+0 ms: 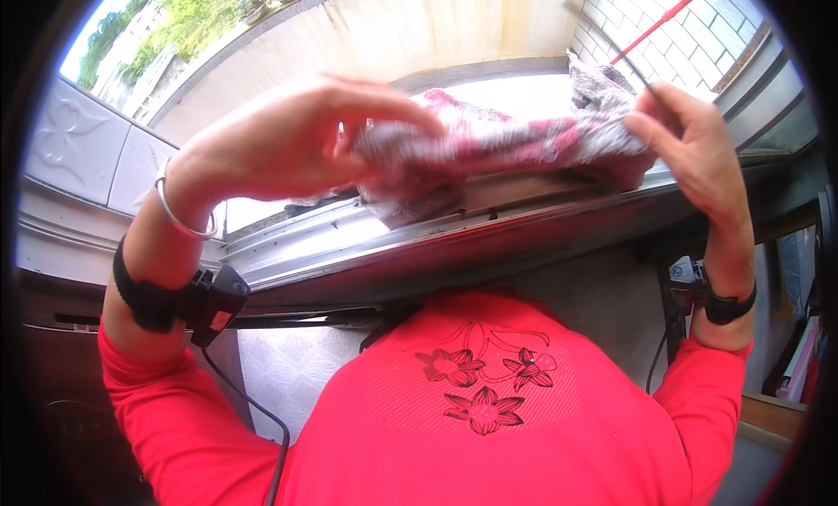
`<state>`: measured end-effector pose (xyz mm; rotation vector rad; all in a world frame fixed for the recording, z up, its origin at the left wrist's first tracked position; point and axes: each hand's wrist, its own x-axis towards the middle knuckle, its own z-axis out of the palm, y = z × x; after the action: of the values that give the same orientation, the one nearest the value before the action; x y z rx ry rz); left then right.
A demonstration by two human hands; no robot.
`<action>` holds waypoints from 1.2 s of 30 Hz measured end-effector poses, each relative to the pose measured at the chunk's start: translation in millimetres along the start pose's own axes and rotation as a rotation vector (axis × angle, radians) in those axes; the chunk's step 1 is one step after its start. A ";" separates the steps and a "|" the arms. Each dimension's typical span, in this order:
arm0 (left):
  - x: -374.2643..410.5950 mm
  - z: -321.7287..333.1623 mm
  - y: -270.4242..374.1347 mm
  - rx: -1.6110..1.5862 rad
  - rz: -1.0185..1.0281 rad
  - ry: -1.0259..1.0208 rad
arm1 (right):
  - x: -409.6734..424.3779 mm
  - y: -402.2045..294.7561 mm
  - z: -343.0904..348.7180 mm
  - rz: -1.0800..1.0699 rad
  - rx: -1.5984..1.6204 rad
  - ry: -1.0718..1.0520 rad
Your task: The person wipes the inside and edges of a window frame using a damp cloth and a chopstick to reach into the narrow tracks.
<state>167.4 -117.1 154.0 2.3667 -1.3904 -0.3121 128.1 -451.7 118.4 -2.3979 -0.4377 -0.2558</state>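
Note:
A fuzzy grey, pink and white cloth [504, 142] is stretched between my two hands above a window sill track, blurred as if moving. My right hand [694, 139] pinches its right end between thumb and fingers, and a thin dark rod [632, 64] passes by the same hand. At the cloth's left end is my left hand [314, 139], bent over it, with blurred fingers; whether they grip the cloth cannot be told. A silvery bangle [171, 211] circles the left wrist. Parts of the cloth hang down over the sill.
Beneath the cloth runs the metal window track [314, 244]. Outside stand a low stained wall [419, 34], plants [196, 21] and a red pole [668, 15] by a white tiled wall [687, 41]. A cabled device [222, 306] is strapped on each forearm. Shelved items [802, 362] stand at right.

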 end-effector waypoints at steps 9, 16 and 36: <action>29.3 53.2 -18.7 -0.045 0.223 -0.161 | -5.3 23.0 14.1 0.031 0.052 -0.174; 71.5 77.2 -1.5 -0.051 0.137 -0.110 | -2.6 40.3 30.4 0.065 0.177 -0.122; 82.4 6.5 -14.5 0.165 0.083 0.351 | 16.0 49.6 -26.6 0.098 -0.081 -0.235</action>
<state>216.6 -184.0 141.9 2.3378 -1.3809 0.2401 159.8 -500.8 113.9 -2.5319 -0.4205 0.0548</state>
